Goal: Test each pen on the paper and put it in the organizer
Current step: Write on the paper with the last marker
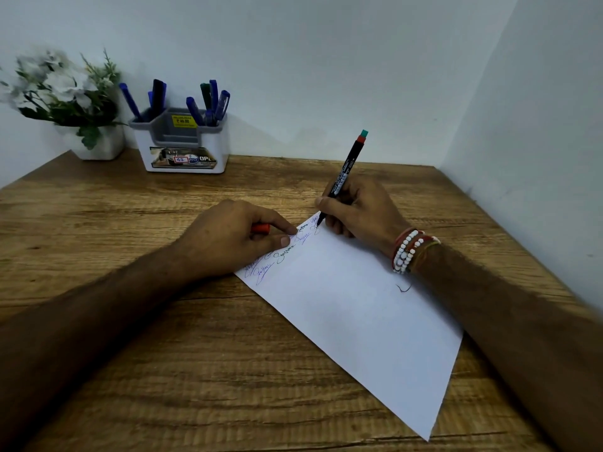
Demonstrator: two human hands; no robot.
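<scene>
Writing at paper (352, 314) edge, right hand (360, 207) gripping pen (346, 168), left hand (233, 238) pinching cap (261, 228)

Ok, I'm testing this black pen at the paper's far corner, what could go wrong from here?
The pen tip sits at the very corner of the paper, so a stroke could run onto the table. The right forearm lies beside a dark mark and might smear it. The orange cap in the left hand could slip.
</scene>
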